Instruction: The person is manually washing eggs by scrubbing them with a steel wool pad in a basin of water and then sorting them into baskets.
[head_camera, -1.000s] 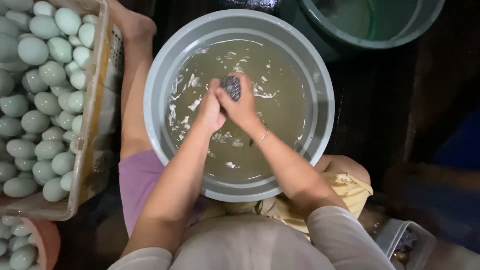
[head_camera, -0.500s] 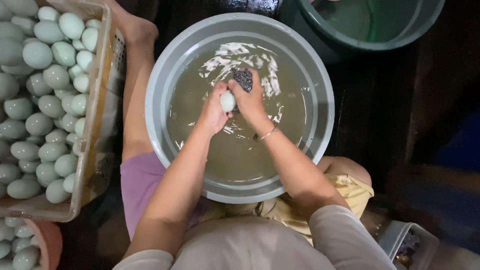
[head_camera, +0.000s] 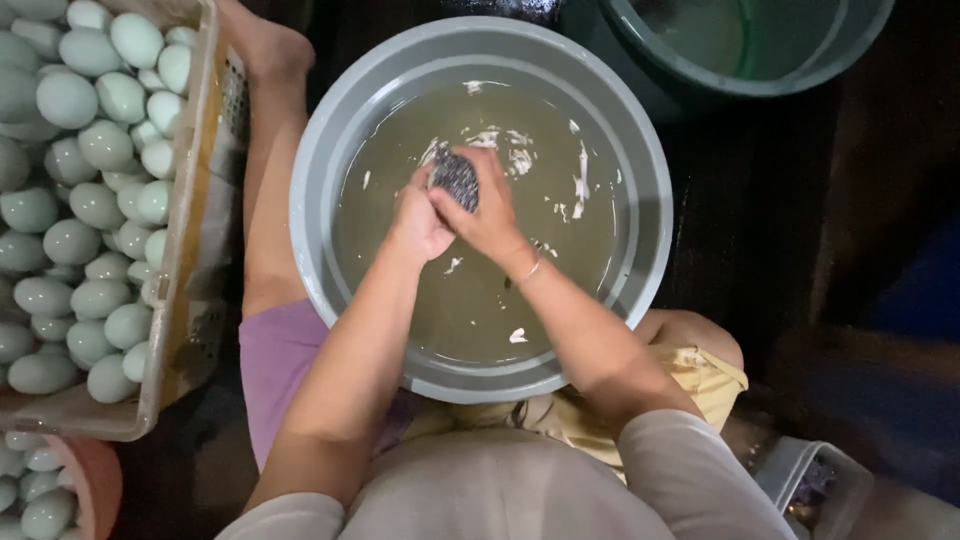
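A grey round basin (head_camera: 322, 150) of murky water with white foam flecks sits between my knees. Both hands meet over the water near its middle. My right hand (head_camera: 497, 218) grips a dark steel scrubbing pad (head_camera: 455, 178) and presses it against my left hand (head_camera: 415, 225). The left hand's fingers are curled around a pale egg, which the pad and fingers hide at this moment. A thin bracelet sits on my right wrist.
A plastic crate (head_camera: 178, 300) on the left is piled with several pale green eggs (head_camera: 75, 200). An orange bowl (head_camera: 92, 478) with more eggs is at bottom left. A green bucket (head_camera: 760, 60) stands at top right, and a small clear container (head_camera: 805, 478) at bottom right.
Half a second ago the pale egg showed in my left hand. The scrubbing pad has since moved over it and covers it. Both hands stay above the water.
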